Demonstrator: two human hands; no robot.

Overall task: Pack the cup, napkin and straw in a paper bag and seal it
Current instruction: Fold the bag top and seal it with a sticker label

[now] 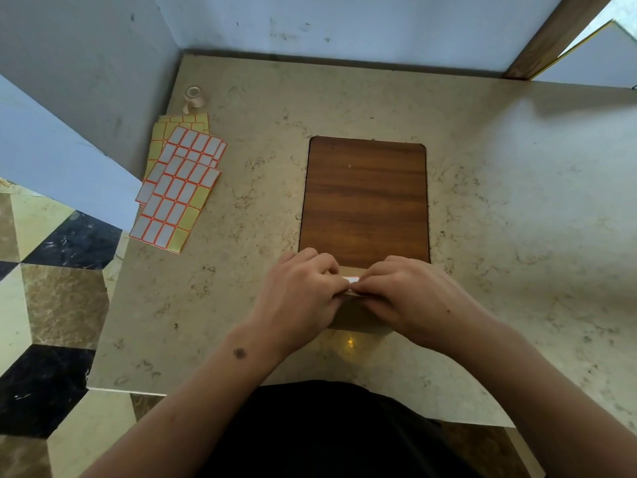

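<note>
Both hands met over the folded top of a paper bag [358,319] at the near middle of the table [517,201], left hand [303,291] and right hand [406,294] with fingers curled onto the fold. Between the fingertips sat a small white sticker [351,280] with a red edge, pressed or pinched down across the flap, probably so the fold stayed shut while the label took hold. Judged as the sealing step, near the end of the task. Cup, napkin and straw were not visible, likely inside the bag, can't confirm. Bag lay at the near edge of a dark wooden board [365,198], close to the body for easy two-handed pressure. Sticker sheets [179,188], white and yellow with orange borders, were fanned at the far left of the table, within reach for more labels. A small roll of tape [194,96] stood beyond them by the wall [344,22]. Table was pale mottled stone set in a corner of bluish scuffed walls; floor [51,288] at left was patterned tile in cream, brown and black.
</note>
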